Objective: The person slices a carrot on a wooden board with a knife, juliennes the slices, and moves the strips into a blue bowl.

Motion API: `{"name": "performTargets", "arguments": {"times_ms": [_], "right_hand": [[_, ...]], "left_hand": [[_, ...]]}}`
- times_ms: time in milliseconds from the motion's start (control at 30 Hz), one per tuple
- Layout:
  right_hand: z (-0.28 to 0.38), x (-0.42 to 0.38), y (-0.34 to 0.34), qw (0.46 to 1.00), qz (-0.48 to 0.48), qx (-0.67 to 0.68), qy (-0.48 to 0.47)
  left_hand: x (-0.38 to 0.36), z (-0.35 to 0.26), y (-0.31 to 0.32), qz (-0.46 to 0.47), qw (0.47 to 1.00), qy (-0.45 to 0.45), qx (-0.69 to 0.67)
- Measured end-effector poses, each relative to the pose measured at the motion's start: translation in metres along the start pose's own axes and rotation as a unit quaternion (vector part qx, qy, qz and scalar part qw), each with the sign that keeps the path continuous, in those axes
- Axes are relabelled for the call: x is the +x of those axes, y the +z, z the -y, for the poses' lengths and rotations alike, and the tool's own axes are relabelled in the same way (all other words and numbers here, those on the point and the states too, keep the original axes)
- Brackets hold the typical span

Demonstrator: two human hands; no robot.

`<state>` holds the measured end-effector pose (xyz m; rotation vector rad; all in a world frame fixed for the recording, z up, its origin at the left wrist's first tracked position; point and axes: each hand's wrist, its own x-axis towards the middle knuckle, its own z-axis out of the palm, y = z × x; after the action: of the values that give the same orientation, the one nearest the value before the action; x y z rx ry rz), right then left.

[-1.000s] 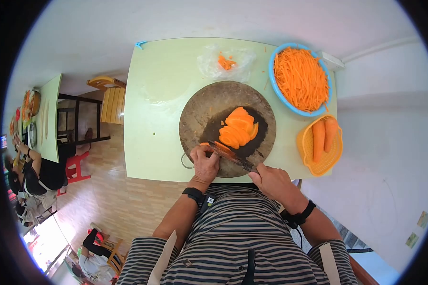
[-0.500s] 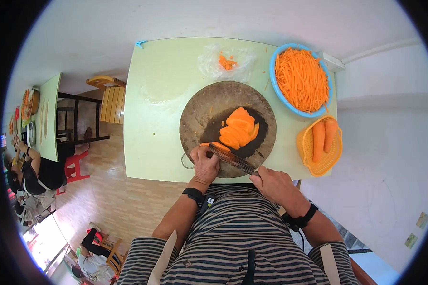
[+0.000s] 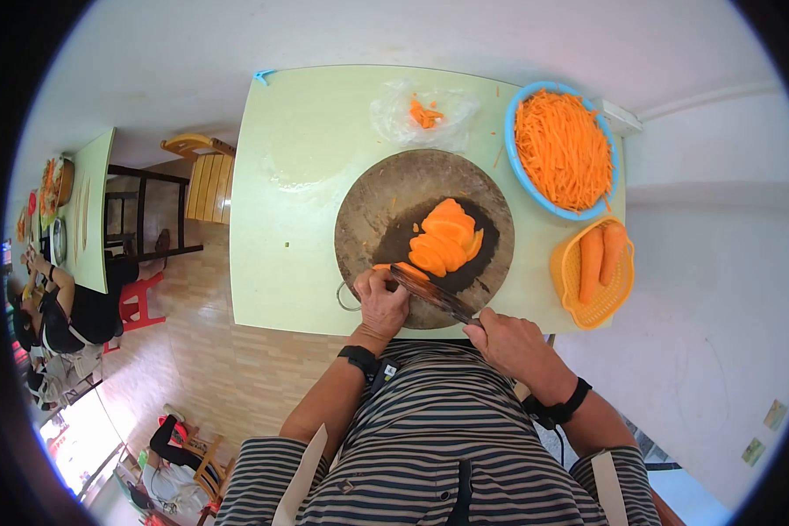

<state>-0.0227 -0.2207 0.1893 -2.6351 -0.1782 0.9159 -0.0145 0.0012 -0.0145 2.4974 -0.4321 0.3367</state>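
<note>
My right hand (image 3: 515, 344) is closed round the handle of a knife (image 3: 433, 295), whose blade slants up and left over the near edge of a round wooden board (image 3: 368, 202). Beside the blade tip, my left hand (image 3: 381, 302) has its fingers bent and pressed on a carrot piece (image 3: 382, 266) at the board's lower left. Part of that piece lies hidden under the fingers and blade. Overlapping carrot slices (image 3: 445, 237) lie on the dark, wet middle of the board, just beyond the knife.
Shredded carrot fills a blue basin (image 3: 510, 140) at the back right. Below it, a yellow basket (image 3: 587, 314) holds whole carrots (image 3: 591, 263). A clear plastic bag (image 3: 394, 123) with carrot scraps lies behind the board. Other people sit at the far left.
The view has shifted slightly, so the table and board appear a little further right. Both hands keep nearly the same place on the board, with the knife still against the carrot piece.
</note>
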Motion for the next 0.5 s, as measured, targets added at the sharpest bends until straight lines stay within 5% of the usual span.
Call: {"name": "performTargets", "arguments": {"times_ms": [500], "right_hand": [[0.007, 0.022, -0.001, 0.998, 0.045, 0.026, 0.035]], "left_hand": [[0.005, -0.004, -0.005, -0.011, 1.000, 0.014, -0.002]]}}
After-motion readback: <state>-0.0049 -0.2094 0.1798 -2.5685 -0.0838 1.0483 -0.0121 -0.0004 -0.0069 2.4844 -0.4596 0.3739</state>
